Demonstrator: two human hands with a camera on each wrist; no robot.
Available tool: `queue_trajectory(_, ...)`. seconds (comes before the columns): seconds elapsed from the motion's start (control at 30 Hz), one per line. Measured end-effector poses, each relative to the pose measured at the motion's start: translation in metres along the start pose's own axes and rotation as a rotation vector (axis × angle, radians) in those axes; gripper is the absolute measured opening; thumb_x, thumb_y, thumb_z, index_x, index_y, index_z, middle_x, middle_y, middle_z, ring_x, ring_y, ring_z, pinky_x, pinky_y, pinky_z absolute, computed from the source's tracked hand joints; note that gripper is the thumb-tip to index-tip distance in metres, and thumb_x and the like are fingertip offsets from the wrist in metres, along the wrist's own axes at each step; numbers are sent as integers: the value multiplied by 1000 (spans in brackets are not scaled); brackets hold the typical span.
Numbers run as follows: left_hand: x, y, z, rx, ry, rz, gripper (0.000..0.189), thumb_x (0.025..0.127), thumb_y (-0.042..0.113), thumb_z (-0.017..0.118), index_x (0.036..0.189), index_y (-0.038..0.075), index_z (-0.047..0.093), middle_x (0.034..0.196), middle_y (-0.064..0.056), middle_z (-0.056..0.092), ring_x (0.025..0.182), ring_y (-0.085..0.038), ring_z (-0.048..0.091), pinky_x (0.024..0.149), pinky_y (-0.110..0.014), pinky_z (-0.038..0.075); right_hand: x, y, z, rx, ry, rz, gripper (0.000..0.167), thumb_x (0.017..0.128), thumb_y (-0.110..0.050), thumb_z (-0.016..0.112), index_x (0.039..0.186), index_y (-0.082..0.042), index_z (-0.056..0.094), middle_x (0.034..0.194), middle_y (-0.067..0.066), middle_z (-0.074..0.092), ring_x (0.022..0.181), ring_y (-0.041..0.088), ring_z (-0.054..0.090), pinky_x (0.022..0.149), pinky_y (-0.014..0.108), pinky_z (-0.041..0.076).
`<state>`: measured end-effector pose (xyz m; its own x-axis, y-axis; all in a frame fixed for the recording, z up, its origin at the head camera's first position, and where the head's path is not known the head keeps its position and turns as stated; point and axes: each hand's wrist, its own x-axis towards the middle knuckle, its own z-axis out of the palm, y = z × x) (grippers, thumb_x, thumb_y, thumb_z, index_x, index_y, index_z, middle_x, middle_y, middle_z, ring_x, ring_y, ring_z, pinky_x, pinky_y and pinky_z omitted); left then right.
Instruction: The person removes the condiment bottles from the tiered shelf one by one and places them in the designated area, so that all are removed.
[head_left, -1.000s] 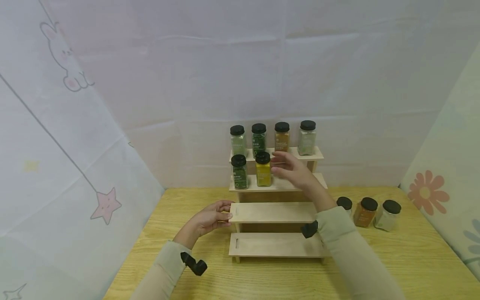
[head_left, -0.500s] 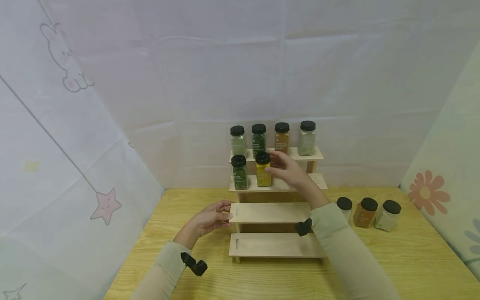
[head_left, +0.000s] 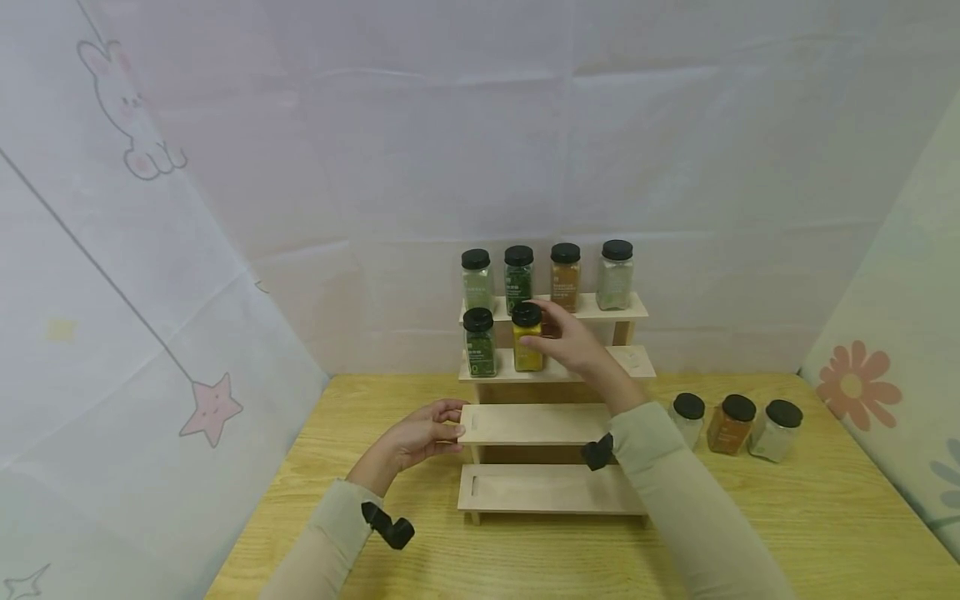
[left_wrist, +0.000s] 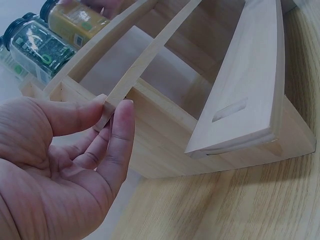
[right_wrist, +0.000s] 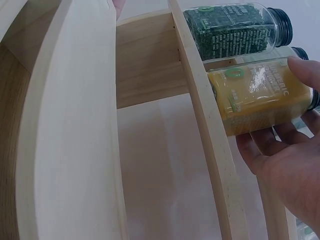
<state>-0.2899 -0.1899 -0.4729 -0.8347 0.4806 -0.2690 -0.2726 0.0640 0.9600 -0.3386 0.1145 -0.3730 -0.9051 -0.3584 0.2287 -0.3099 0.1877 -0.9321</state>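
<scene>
A stepped wooden rack [head_left: 547, 423] stands on the table. Its top shelf carries several black-lidded spice jars. On the second shelf stand a green jar [head_left: 478, 343] and a yellow jar [head_left: 527, 340]. My right hand [head_left: 564, 342] grips the yellow jar [right_wrist: 260, 97], with the thumb on one side and the fingers [right_wrist: 270, 145] on the other; the jar rests on the shelf beside the green jar [right_wrist: 235, 30]. My left hand [head_left: 427, 433] pinches the left end of the third shelf between thumb and finger, and this left hand [left_wrist: 114, 107] shows close up against the rack [left_wrist: 250, 90].
Three more jars stand on the wooden table [head_left: 375, 542] right of the rack: one pale [head_left: 688, 415], one orange-brown [head_left: 731, 425], one whitish [head_left: 776, 431]. The lowest shelf [head_left: 551, 489] holds nothing. Fabric sheets close in the back and both sides.
My right hand has moved left from beside the second shelf and closed its fingers around the yellow jar. My left hand has stayed on the third shelf's end.
</scene>
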Motion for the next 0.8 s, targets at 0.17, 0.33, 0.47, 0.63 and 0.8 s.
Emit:
queue_trajectory(0.17,0,0,0,5,-2,2,62,100,2,60,155,1,31,126,-13,49,93,-18,60,87,-32,59,1,-1,3,4,-1,40,68,94,-14,74,154,-18,42,138,18,54,120,34,55,98,43,50)
queue_trajectory(0.33,-1,0,0,5,0,-1,62,100,2,61,155,1,31,126,-13,48,92,-18,58,87,-32,59,2,-2,5,2,5,46,68,94,-14,75,153,-18,43,138,18,54,121,34,54,100,45,49)
queue_trajectory(0.47,-1,0,1,11,6,-1,62,100,2,61,155,2,32,126,-13,47,91,-18,58,88,-33,59,1,-2,6,3,18,33,66,93,-13,75,152,-17,45,136,17,56,118,32,55,97,42,50)
queue_trajectory(0.63,-1,1,3,18,16,7,60,100,2,62,153,1,34,127,-14,50,94,-18,61,89,-34,59,-2,-3,6,-11,40,38,65,93,-18,76,151,-22,47,134,13,57,113,29,56,91,38,51)
queue_trajectory(0.8,-2,2,1,21,13,6,61,100,3,62,153,1,34,127,-14,49,93,-18,60,91,-36,59,-6,-6,4,7,47,8,62,91,-21,78,147,-24,51,133,10,58,116,28,57,93,39,52)
